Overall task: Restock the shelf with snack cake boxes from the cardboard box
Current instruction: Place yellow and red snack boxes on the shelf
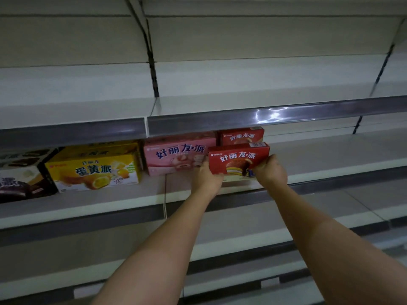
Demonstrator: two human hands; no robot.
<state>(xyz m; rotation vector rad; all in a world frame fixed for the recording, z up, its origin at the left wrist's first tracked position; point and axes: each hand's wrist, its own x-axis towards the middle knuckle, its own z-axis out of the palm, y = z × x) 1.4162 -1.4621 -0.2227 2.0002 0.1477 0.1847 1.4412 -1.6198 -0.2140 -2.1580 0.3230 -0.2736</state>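
Red snack cake box (239, 158) held by both hands on shelf (141, 197).

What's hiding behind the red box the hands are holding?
Behind the held red box stands another red box of the same kind, further back on the shelf. Only its upper part shows; the rest is covered.

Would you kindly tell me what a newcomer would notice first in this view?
Both hands, left and right, grip a red snack cake box at its ends over the middle shelf. Beside it sit a pink snack cake box and a yellow snack cake box.
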